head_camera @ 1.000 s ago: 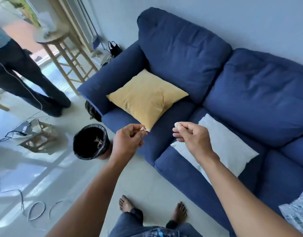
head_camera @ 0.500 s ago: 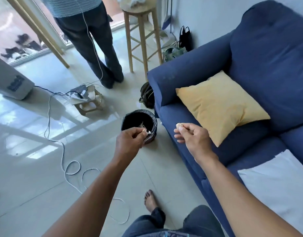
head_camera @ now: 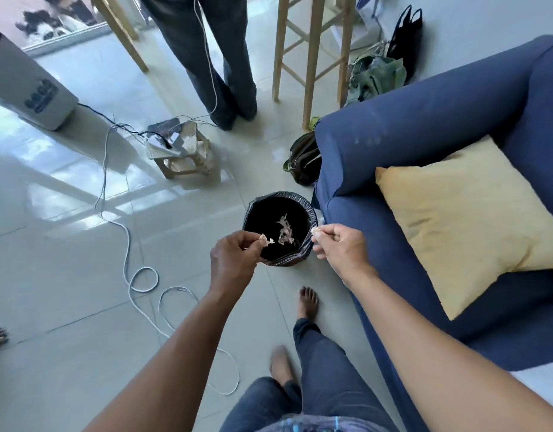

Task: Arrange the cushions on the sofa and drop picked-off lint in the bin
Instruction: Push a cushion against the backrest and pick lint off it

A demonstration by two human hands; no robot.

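A small bin (head_camera: 306, 210) lined with a black bag stands on the floor by the corner of the blue sofa (head_camera: 424, 126), with pale scraps of lint lying inside it. My left hand (head_camera: 234, 257) pinches a whitish bit of lint (head_camera: 267, 240) over the bin's near left rim. My right hand (head_camera: 340, 246) pinches another pale bit of lint (head_camera: 316, 229) above the bin's right rim. A yellow cushion (head_camera: 468, 219) lies on the sofa seat against the armrest.
A person in dark trousers (head_camera: 212, 57) stands behind the bin. Nearby are a low wooden stool with a power strip (head_camera: 178, 148), a tall wooden stool (head_camera: 312, 51), bags (head_camera: 303, 160) beside the armrest, and white cables (head_camera: 144, 275) looping over the tiled floor.
I have turned left and stepped toward the bin. Both hands, still pinching their lint, have come from in front of the sofa to just above the bin's rim.
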